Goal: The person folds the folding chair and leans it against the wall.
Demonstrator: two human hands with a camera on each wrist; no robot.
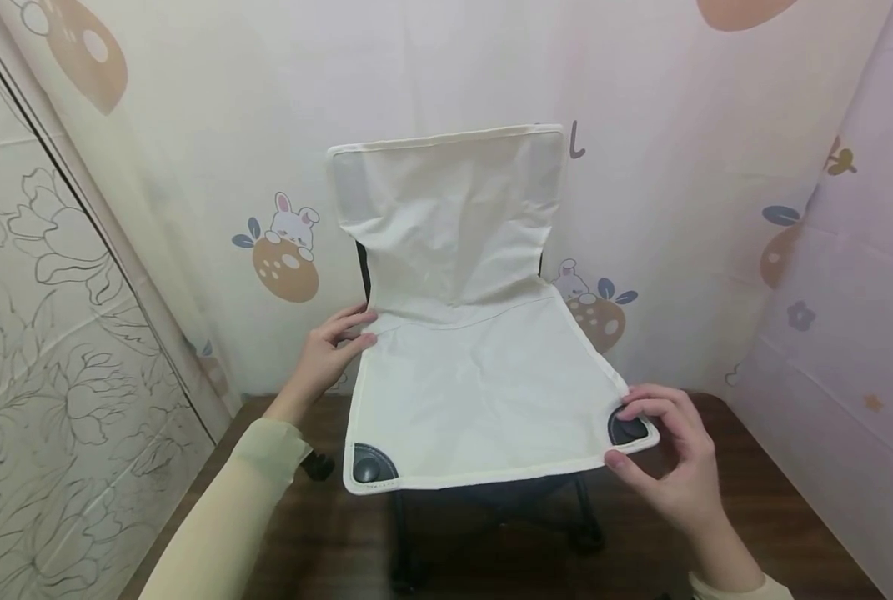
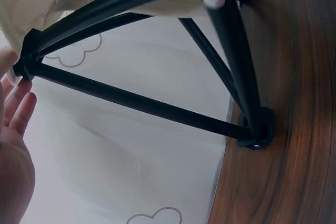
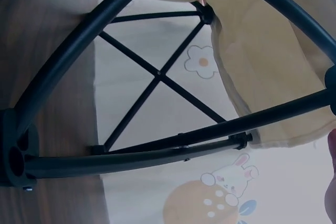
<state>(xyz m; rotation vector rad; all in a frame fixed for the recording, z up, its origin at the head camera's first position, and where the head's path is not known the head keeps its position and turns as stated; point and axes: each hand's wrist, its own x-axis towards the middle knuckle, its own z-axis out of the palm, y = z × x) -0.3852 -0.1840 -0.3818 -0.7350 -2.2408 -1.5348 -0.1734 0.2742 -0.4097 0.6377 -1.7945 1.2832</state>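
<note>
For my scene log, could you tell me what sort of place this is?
Probably a curtained-off corner of a home: bunny-print curtains hang behind a wooden table, where both hands hold a small folding chair.

Light: soft, even, bright; slightly warm tint.
Shadows: faint, darkest under chair seat (image 1: 484, 392).
Glare: none.
Blur: wrist views soft up close; hand (image 2: 13, 145) at 9 o'clock unfocused.
Distortion: wide-angle bending at edges.

Pale cream long sleeves (image 1: 221, 517) cover both arms; hands bare.
</note>
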